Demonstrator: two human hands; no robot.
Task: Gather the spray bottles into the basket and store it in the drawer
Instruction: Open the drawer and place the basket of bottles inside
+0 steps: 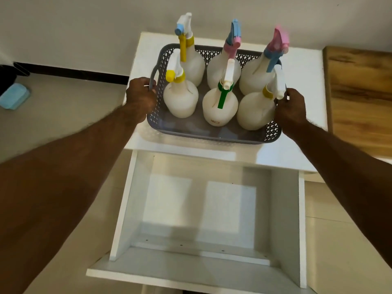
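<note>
1. White cabinet top (301, 98) against a plain wall is where we stand, with a wooden surface (360, 98) to its right and a blue cloth (13, 98) on the floor at left.
2. Our grey basket (212, 132) sits on that top, and our left hand (141, 96) is closed round its left handle while our right hand (291, 109) is wrapped round the right rim.
3. Below and toward us, the drawer (212, 209) is pulled open and holds nothing we can see.
4. Risk: the bottles stand tall and loose, so tilting the basket as we lift could topple them against each other or over the low wall.
5. Risk: the spray heads rise well above the rim; if the drawer is shallow they may catch the cabinet edge when we shut it.
6. Risk: an uneven grip could make the flexible basket sag.
7. Count: six spray bottles (219, 105), three in back and three in front; one basket; one drawer; two hands.
</note>
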